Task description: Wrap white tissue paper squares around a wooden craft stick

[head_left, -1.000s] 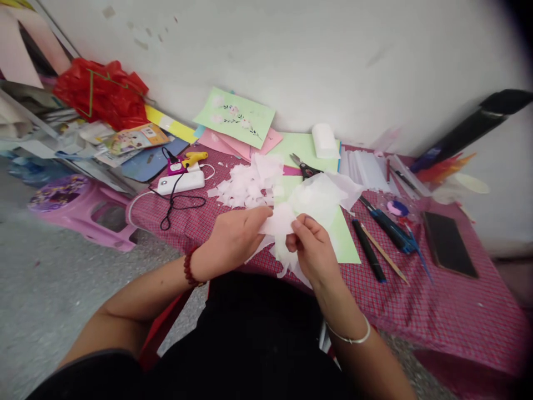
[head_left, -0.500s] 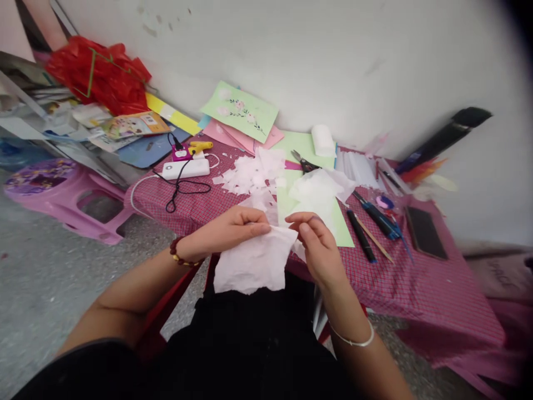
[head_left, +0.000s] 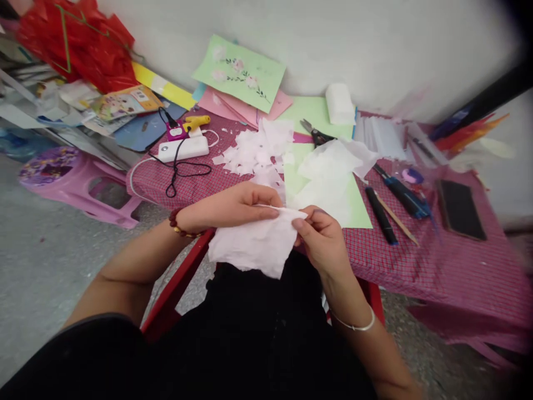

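A thin white tissue (head_left: 254,244) hangs over my lap at the table's near edge. My left hand (head_left: 250,205) pinches its upper edge between thumb and fingers. At the tissue's upper right corner, my right hand (head_left: 320,230) grips it with thumb and forefinger. Just beyond my hands lies a heap of torn white paper pieces (head_left: 250,153). To its right, more white tissue (head_left: 328,172) rests on a light green sheet (head_left: 361,208). Black-handled scissors (head_left: 318,133) lie behind that tissue.
A checked cloth covers the table (head_left: 416,266). On the right are a black marker (head_left: 382,216), a wooden stick (head_left: 397,219) and a dark phone (head_left: 461,210). A white power strip (head_left: 183,149) with a black cord sits left. At the back lies a green flower-decorated card (head_left: 241,72).
My right thumb and fingers have closed on the tissue's right corner, where they were apart from it before. The view has shifted, so the table things appear higher.
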{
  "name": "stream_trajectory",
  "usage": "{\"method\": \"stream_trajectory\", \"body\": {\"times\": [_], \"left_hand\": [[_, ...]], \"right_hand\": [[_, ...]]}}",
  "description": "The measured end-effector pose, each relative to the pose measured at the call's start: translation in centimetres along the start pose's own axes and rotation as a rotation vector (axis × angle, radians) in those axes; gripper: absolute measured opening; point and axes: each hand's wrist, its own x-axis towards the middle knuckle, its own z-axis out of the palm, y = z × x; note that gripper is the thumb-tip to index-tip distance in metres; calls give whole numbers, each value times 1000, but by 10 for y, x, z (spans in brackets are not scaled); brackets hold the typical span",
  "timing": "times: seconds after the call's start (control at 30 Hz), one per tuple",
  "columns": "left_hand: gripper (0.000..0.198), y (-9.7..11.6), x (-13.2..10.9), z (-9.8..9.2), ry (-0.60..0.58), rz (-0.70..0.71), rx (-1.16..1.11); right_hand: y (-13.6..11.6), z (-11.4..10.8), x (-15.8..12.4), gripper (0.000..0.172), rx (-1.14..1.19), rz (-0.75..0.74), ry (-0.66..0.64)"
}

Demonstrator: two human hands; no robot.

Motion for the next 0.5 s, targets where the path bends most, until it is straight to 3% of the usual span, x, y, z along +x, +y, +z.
{"method": "stream_trajectory", "body": {"times": [0.07,0.1,0.23,0.27,0.33,0.43,0.5], "left_hand": [[22,-8,8,-5,1,9,84],[22,-13,13,-7,63,33,179],[26,-25,27,0,511,175,678],[24,-26,28,5,564,202,745],[13,-29,30,17,523,259,721],[11,-36,32,35,275,223,354],[7,-44,34,44,263,162,110]], "right_hand": [[6,1,2,19,24,43,28],[9,1,3,18,32,72,49],[18,1,13,18,-4,212,148],[19,1,15,17,-23,237,166],[21,-1,20,15,-60,243,191],[21,-3,24,11,-137,159,188],[21,-2,24,3,-194,81,139]]}}
